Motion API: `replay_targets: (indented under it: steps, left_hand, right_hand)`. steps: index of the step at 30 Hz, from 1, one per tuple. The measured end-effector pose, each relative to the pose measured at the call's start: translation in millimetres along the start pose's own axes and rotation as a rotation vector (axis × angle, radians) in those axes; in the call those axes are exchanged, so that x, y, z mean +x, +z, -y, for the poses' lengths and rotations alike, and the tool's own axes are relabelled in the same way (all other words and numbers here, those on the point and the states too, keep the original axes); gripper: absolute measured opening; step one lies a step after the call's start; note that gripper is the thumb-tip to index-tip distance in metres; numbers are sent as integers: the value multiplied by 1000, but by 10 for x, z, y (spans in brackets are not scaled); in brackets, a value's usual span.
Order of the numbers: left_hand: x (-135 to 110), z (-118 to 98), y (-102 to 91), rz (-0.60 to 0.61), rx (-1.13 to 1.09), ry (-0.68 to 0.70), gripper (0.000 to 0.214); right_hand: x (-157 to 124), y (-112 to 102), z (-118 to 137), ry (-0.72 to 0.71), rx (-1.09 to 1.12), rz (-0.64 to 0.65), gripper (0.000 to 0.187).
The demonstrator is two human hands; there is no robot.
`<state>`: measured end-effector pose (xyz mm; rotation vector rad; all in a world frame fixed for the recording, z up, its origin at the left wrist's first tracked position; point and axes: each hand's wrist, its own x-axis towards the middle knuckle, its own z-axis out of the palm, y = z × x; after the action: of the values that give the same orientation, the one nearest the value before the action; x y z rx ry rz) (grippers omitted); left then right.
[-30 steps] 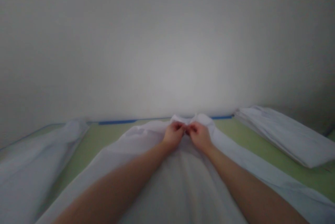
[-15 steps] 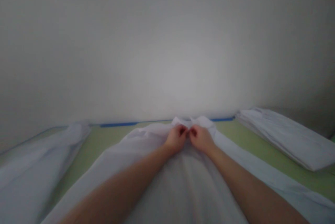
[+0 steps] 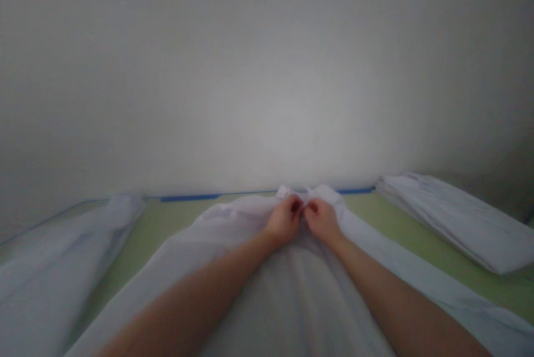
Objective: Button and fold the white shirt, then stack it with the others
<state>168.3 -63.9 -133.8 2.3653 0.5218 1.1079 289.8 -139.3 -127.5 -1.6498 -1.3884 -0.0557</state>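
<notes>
A white garment (image 3: 233,268) lies spread flat on a green table (image 3: 158,223), its collar end at the far side. My left hand (image 3: 285,221) and my right hand (image 3: 320,219) meet just below the collar, fingers curled in a pinch on the cloth at the garment's middle. The fingertips almost touch each other. Both forearms stretch over the cloth toward the collar. What sits between the fingertips is too small and blurred to name apart from the fabric.
A folded stack of white cloth (image 3: 454,221) lies at the right on the table. Another heap of white cloth (image 3: 54,268) lies at the left. A blue tape line (image 3: 187,198) runs along the table's far edge against a pale wall.
Both hands stay at the collar; the fingers have shifted slightly, and the view has dipped a little.
</notes>
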Motion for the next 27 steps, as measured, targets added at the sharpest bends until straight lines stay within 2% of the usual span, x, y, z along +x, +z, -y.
replay_targets:
  steps: [4,7,10,13,15,18,22,24,27]
  left_hand:
    - [-4,-45,-46,25,65,22,9]
    - [-16,-61,-67,29,109,8,9]
    - [-13,-13,-42,-24,55,-85,11]
    - [24,98,23,-76,-94,-228,11]
    - [60,175,67,-88,-214,-331,11]
    - [117,243,99,-104,-377,-461,12]
    - [196,211,26,-109,-444,-527,12]
    - [230,150,-81,-39,-408,-507,11]
    - [233,44,-298,200,-107,-311,14]
  right_hand:
    - [21,12,0,100,106,-21,19]
    - [17,-2,15,211,228,64,23]
    - [8,-23,2,283,434,171,21]
    - [18,-15,-56,248,521,219,14]
    - [33,8,-104,187,468,224,16]
    - [48,30,-151,80,271,193,21]
    - [47,-15,-174,-38,-44,254,20]
    - [58,-48,-198,-46,-105,290,17]
    - [90,-74,-267,-16,-95,318,22]
